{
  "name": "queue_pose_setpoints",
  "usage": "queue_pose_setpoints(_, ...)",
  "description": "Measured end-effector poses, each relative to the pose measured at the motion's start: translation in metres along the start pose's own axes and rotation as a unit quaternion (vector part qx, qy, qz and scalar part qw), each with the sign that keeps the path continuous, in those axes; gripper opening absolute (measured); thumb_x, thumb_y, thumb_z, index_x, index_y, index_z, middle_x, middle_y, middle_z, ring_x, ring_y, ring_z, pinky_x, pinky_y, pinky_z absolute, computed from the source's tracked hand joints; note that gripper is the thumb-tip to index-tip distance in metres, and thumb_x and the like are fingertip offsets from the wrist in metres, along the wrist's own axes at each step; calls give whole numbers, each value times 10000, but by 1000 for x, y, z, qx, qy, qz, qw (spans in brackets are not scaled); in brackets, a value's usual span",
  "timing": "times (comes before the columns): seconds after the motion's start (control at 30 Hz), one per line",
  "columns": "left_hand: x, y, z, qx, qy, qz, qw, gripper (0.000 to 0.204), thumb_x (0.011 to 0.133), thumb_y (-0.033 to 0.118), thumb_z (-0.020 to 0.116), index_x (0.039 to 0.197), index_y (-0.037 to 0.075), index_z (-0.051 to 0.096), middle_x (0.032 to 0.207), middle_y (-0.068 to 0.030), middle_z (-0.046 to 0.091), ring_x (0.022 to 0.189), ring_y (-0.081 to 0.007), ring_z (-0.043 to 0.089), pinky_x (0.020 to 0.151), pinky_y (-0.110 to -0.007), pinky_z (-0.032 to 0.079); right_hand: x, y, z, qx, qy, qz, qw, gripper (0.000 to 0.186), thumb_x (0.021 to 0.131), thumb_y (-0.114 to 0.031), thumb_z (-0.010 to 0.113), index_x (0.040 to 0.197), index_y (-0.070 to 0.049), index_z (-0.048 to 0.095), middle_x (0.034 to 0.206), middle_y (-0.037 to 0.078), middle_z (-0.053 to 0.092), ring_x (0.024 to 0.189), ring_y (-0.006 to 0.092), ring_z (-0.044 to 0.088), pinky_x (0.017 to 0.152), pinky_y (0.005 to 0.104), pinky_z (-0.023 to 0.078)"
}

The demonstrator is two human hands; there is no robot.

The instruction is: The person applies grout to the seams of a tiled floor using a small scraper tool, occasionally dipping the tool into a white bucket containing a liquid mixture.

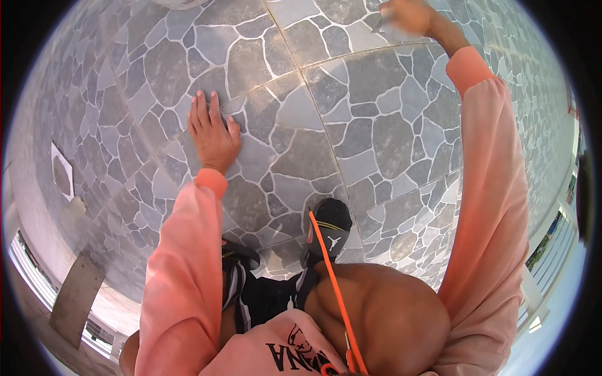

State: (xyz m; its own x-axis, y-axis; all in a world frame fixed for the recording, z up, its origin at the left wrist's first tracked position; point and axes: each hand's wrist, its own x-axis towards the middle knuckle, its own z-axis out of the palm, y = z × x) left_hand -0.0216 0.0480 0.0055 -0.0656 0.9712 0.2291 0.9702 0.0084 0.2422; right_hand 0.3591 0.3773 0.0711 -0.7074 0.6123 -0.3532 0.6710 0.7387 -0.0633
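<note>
Nearest, a thin bright-orange cord [332, 269] hangs over the person's pale pink long-sleeved sweatshirt [269, 351] and past the bare right knee [382, 313]; its tip overlaps a black slide sandal with a yellow stripe and a pale emblem [327, 235] on the right foot. Just beyond the feet, the left hand [214, 136] lies palm down on the grey floor of irregular stone shapes with white joints [382, 144], its grip spread, fingers lengthwise and thumb apart. The floor runs beneath both feet and past both hands. Farthest out, at the upper right, the right hand [409, 17] is curled low over the same floor and blurred; a small greyish sliver [378, 27] shows by its fingers, though I cannot tell whether the grip pinches it.
</note>
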Motion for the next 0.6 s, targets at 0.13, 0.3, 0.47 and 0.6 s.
queue_pose_setpoints(0.13,1,1,0,-5,1,7,1000,594,899,199,499,1460,39,392,1521,-218,349,1414,-395,317,1150,-509,225,-12,1,0,-6,-14,3,1000,182,770,-89,703,925,-24,635,879,180,668,890,359,655,739,459,506)
queue_pose_setpoints(0.3,2,-3,0,4,-5,-3,1000,613,882,220,513,1458,43,399,1532,-209,341,1428,-370,302,1163,-512,206,-26,10,-5,-15,-17,-2,1000,172,767,-110,702,909,-40,635,888,186,665,888,377,646,739,467,504)
queue_pose_setpoints(0.47,0,1,1,3,-10,-1,1000,613,882,216,511,1458,41,396,1534,-211,335,1428,-376,299,1160,-511,211,-29,45,4,-19,-4,43,999,159,791,-142,684,899,-33,645,882,188,666,875,374,647,732,471,502)
queue_pose_setpoints(0.6,-1,-1,1,2,-8,1,1000,613,879,206,511,1457,40,395,1535,-211,333,1425,-384,299,1158,-512,214,-28,60,11,-25,8,50,998,163,810,-168,669,892,-28,653,876,191,667,865,373,648,727,474,501)
